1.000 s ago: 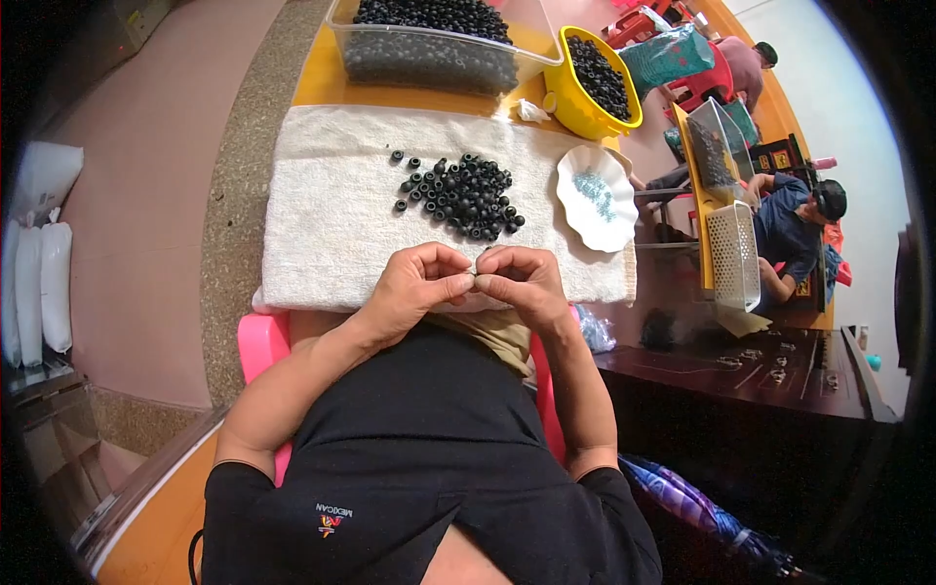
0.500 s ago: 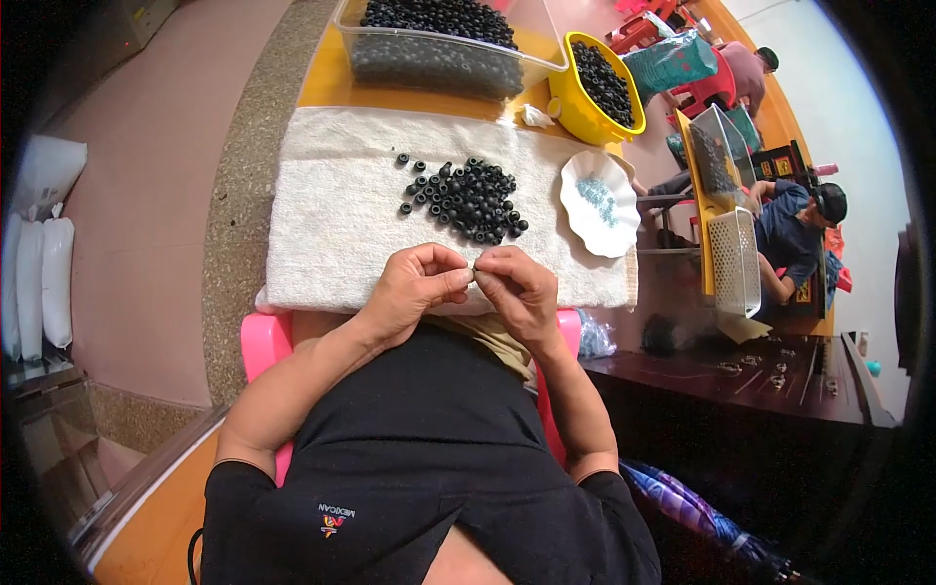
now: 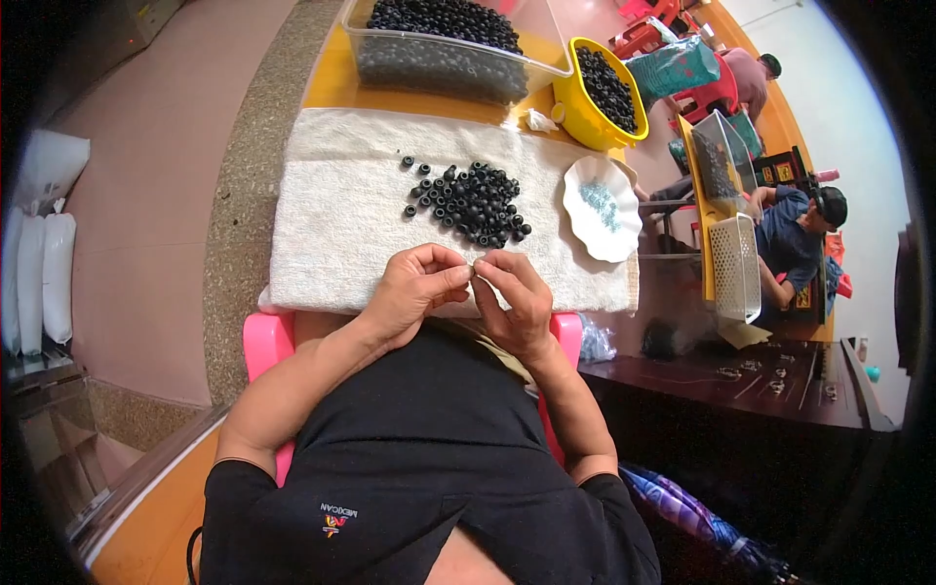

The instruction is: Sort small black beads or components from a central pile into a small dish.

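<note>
My left hand (image 3: 417, 292) and my right hand (image 3: 519, 304) meet fingertip to fingertip at the near edge of a white towel (image 3: 336, 210). Thumb and index finger of the left are pinched together; the right's fingers press close against them. Whatever sits between the fingertips is too small and covered to name. Just beyond my hands, a loose heap of small black round pieces with holes (image 3: 478, 203) lies on the towel. To its right a white scalloped dish (image 3: 582, 239) holds tiny pale blue bits (image 3: 600, 203).
A clear plastic bin (image 3: 444, 73) and a yellow basket (image 3: 577, 117), both full of black pieces, stand beyond the towel. Crumpled white tissue (image 3: 539, 121) lies by the basket. At right are a dark table (image 3: 682, 380), a folded umbrella (image 3: 702, 522) and a seated person (image 3: 790, 229).
My right thumb has drawn down and away a little from the joined fingertips, and the right hand has turned slightly. The left hand keeps its pinch; the view has shifted slightly.
</note>
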A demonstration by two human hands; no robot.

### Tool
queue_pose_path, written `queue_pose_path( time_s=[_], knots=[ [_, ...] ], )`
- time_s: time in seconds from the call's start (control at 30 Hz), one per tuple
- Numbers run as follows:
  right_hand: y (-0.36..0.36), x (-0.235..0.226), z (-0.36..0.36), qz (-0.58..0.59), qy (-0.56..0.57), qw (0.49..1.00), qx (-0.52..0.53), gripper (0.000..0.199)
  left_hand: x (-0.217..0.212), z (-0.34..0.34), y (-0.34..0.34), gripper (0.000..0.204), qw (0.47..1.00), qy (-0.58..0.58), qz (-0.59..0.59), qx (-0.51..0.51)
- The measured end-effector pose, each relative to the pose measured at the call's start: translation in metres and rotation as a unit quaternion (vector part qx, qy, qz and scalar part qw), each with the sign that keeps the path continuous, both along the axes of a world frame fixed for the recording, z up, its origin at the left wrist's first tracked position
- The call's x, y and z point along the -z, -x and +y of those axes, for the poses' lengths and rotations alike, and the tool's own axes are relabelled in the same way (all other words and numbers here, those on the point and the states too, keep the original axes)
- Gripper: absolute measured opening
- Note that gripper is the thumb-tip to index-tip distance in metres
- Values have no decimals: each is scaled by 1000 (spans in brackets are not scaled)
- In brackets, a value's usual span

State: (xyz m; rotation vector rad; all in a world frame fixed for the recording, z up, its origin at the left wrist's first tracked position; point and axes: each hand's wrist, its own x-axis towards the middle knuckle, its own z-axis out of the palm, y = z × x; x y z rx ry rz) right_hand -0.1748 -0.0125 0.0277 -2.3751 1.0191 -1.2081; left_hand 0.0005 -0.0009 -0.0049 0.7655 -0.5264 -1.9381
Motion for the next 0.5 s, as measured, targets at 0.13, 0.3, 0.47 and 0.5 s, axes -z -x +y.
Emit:
queue_pose_path(
  time_s=[0.13, 0.3, 0.47, 0.5],
  knots=[
    [0, 0, 0, 17, 56, 998, -1, 41, 1, 0, 0, 10, 1000, 0, 3, -2],
    [-3, 9, 0, 10, 87, 996, 6, 51, -2, 1, 0, 10, 1000, -7, 11, -3],
    [-4, 14, -2, 30, 124, 992, 9, 59, -4, 1, 1, 12, 1000, -9, 20, -20],
    [-5, 13, -2, 31, 124, 992, 8, 59, -4, 1, 1, 12, 1000, -9, 20, -20]
  ],
)
